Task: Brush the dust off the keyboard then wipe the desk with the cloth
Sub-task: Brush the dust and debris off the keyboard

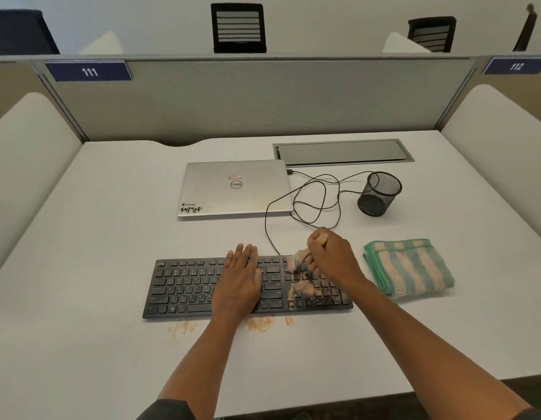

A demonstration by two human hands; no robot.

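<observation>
- The keyboard lies near the counter's front edge, long axis parallel to that edge.
- The left hand rests flat on the centre keys, fingers straight and together.
- The right hand has its fingers clamped on the brush, bristles at the keyboard's right rear.
- The dust lies just frontward of the bristles; judged stroke: toward the front edge.
- The cloth lies folded just right of the keyboard, nearer the right hand.

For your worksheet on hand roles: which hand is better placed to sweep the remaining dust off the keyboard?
Right. The right hand already grips the brush above the dust on the keyboard; the left hand lies flat on the keys.
</observation>
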